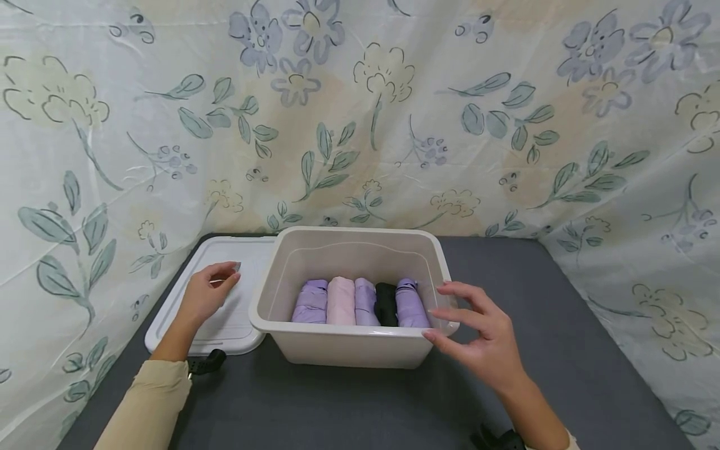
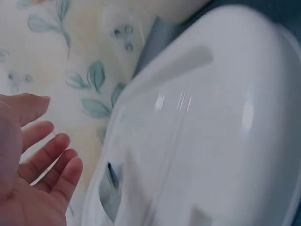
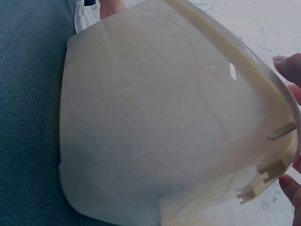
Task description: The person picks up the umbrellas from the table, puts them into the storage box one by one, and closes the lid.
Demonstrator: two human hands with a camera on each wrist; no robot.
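A beige plastic storage bin [image 1: 349,347] stands open on the dark table. Inside it, several rolled fabric bundles lie side by side: lilac ones [image 1: 310,303], a pink one [image 1: 340,301] and a black one [image 1: 385,305]. My right hand [image 1: 478,331] is at the bin's front right corner, its fingers spread loosely over the rim and the thumb at the front edge. To the left of the bin lies a white lid [image 1: 236,325], partly under the bin's rim. My left hand [image 1: 208,290] hovers over this lid with relaxed fingers and nothing in them.
The dark grey cloth-covered table [image 1: 337,412] extends in front of the bin and to its right. A floral curtain [image 1: 360,175] hangs behind the table and along both sides. Black wrist straps [image 1: 207,362] show at both sleeves.
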